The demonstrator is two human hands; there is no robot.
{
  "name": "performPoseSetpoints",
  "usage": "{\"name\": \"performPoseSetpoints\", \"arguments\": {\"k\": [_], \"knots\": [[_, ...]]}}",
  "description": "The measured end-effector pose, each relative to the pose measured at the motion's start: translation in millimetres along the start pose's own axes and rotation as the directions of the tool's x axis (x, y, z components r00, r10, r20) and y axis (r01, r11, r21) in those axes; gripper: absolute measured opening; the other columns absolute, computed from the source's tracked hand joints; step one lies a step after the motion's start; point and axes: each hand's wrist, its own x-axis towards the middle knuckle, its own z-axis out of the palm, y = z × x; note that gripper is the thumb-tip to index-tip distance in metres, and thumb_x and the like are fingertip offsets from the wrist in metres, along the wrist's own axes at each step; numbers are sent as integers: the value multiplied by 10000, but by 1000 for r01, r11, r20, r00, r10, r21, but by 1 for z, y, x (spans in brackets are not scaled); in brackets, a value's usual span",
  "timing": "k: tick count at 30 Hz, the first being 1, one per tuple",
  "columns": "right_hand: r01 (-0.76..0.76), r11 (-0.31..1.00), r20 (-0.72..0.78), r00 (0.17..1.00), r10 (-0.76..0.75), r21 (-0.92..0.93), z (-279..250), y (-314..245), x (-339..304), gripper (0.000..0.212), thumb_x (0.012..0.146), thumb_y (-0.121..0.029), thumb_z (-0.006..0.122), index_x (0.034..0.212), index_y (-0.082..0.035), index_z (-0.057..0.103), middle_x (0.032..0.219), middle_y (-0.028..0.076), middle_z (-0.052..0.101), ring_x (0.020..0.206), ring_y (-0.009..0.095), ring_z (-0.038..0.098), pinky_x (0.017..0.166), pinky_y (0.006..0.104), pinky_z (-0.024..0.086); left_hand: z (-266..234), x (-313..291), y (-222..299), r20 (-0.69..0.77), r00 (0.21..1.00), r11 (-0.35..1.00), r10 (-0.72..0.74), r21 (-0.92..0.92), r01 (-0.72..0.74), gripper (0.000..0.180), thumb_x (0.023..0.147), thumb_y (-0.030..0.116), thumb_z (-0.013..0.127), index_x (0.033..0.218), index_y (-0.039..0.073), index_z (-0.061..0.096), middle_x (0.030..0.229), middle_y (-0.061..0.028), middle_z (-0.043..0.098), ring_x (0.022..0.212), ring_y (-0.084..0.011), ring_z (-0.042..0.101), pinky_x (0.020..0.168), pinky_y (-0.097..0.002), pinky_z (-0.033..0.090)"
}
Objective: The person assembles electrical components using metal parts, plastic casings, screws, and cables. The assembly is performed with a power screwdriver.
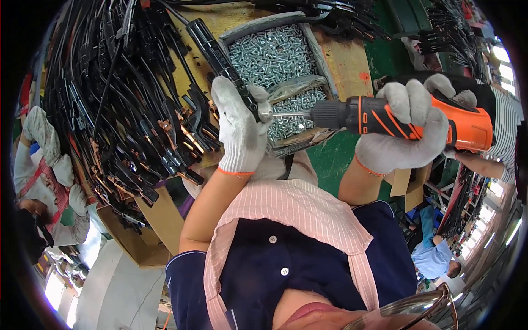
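Note:
My left hand (240,129), in a white knit glove, is closed around the lower end of a long black plastic cable handle (210,45). This handle slants up and to the left across the bench. In my right hand (410,124), also gloved, is an orange and black cordless drill (467,122) held level, fingers wrapped around its body. Its thin bit (289,114) points left and reaches the handle's end beside my left fingertips. Whether a screw sits at the tip cannot be made out. Just beyond both hands stands a grey tray (324,60) of silver screws (272,55).
A big heap of black cables and handles with copper ends (121,93) covers the bench's left side. The yellowish bench top (352,60) shows at right. An open cardboard box (146,247) stands lower left. Co-workers are at the left (52,181) and lower right (432,256).

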Motion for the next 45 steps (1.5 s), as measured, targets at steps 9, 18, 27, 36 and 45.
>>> {"name": "performPoseSetpoints", "arguments": {"k": [9, 18, 27, 36, 45], "knots": [[-175, 983, -68, 982, 179, 58, 19, 25, 0, 435, 913, -86, 530, 1315, -79, 365, 685, 34, 402, 585, 138, 379, 563, 277, 373, 3, -3, 6, -17, 999, 999, -30, -36, 29, 669, 969, 639, 316, 784, 40, 551, 609, -45, 490, 447, -124, 395, 394, -228, 270], [-207, 978, -2, 978, 207, -32, 21, 33, 1, 436, 900, -39, 557, 1296, -105, 388, 689, 55, 444, 584, 169, 434, 572, 324, 409, -1, 0, 7, -20, 996, 995, -85, -48, 84, 637, 969, 640, 320, 806, 76, 568, 631, -31, 527, 495, -123, 449, 400, -233, 284], [-372, 851, -111, 927, 357, -369, 67, 34, 6, 435, 880, -33, 538, 1280, -25, 367, 669, 25, 417, 559, 116, 379, 547, 260, 379, 0, -2, 7, -86, 989, 993, -118, -27, 116, 584, 952, 654, 351, 873, 116, 564, 676, -13, 546, 529, -117, 476, 461, -219, 363], [-383, 902, -103, 924, 369, -198, 63, 45, -1, 503, 864, 13, 522, 1340, -41, 371, 731, 57, 472, 563, 118, 405, 542, 285, 421, -8, 2, 2, -52, 990, 992, -129, -21, 128, 426, 967, 613, 375, 1106, 222, 474, 778, 23, 553, 596, -84, 502, 468, -210, 363], [-177, 979, 279, 940, 198, -98, 49, 50, 28, 537, 858, 49, 508, 1347, -146, 401, 858, 54, 527, 552, 115, 399, 516, 282, 411, -12, -2, 4, -15, 984, 974, -176, -146, 172, 426, 978, 587, 385, 1008, 181, 510, 743, 16, 545, 561, -89, 471, 463, -224, 354]]}}
